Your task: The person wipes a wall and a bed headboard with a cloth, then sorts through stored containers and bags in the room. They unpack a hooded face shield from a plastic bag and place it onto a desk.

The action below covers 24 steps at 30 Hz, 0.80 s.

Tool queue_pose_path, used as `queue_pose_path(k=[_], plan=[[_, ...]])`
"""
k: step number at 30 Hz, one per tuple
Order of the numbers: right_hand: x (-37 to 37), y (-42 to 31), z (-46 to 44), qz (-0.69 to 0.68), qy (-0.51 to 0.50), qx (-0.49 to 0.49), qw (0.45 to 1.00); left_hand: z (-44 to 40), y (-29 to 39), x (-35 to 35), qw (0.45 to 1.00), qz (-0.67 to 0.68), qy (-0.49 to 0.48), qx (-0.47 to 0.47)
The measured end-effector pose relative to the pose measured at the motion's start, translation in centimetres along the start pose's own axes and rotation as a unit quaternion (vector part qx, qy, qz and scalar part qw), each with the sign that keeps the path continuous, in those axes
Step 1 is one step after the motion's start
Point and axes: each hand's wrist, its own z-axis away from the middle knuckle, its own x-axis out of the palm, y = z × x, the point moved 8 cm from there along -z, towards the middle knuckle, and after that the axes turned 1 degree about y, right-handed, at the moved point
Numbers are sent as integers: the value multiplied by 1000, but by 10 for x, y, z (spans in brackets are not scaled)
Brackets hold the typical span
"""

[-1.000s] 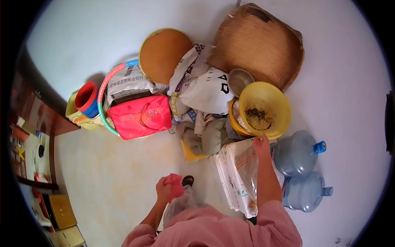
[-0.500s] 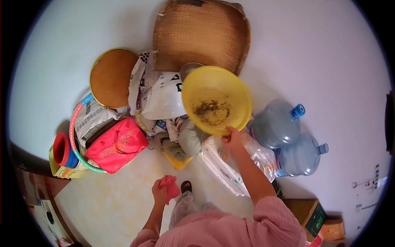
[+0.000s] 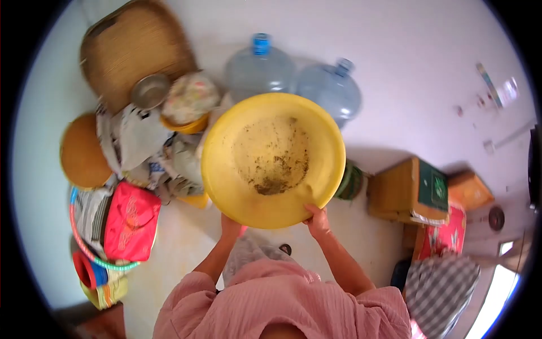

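A yellow plastic basin is held up in front of my body, its inside facing me. Dark specks and crumbs of debris cover its bottom, thickest toward my side. My right hand grips the near right rim, thumb on the inside. At the near left rim is my left hand, its fingers mostly hidden beneath the basin. A small bit of pink cloth shows beside that hand.
Two large water bottles stand by the wall beyond the basin. On the left are a woven winnowing tray, a metal bowl, sacks and a pink bag. A cardboard box sits at right.
The yellow basin has come off the pile toward my body. My left hand, holding pink cloth, has moved up to its rim. The view has turned right.
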Motion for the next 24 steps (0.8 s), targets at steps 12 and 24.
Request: queue_pose_path(k=[12, 24], plan=[[-207, -162, 156, 142, 291, -252, 912, 138, -6, 298, 955, 2, -294, -46], [-446, -126, 71, -242, 438, -5, 866, 77, 55, 443, 936, -53, -347, 7]])
